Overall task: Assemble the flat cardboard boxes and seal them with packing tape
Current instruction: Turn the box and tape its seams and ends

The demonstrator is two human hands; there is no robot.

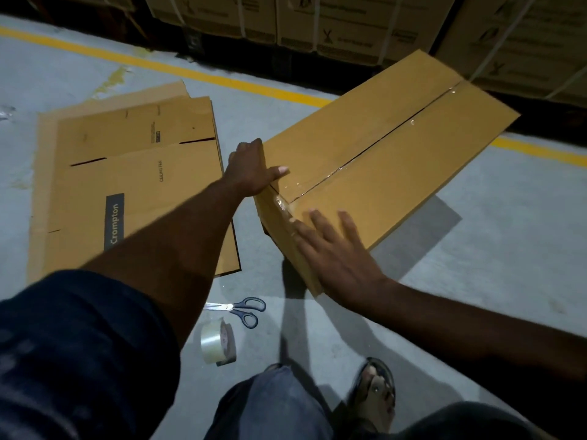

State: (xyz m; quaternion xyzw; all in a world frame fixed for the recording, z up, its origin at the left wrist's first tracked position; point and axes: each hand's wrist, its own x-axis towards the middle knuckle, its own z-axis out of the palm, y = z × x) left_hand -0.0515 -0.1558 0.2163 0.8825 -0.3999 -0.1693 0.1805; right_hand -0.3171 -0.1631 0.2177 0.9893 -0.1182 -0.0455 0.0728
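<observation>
An assembled brown cardboard box (397, 147) is tilted above the floor, its centre seam covered with clear tape. My left hand (251, 168) grips the box's near left corner, thumb on the top face and fingers round the side. My right hand (336, 249) lies flat with straight fingers against the near end and top edge of the box, beside the tape end. Flat unfolded boxes (133, 185), one printed "Crompton", lie on the floor to the left. A roll of clear packing tape (217, 341) stands on the floor near my knee.
Scissors (243, 309) with dark handles lie on the grey floor just above the tape roll. A yellow floor line (190, 73) runs behind the boxes. Strapped stacked cartons (343, 23) fill the back. My sandalled foot (376, 389) is at the bottom.
</observation>
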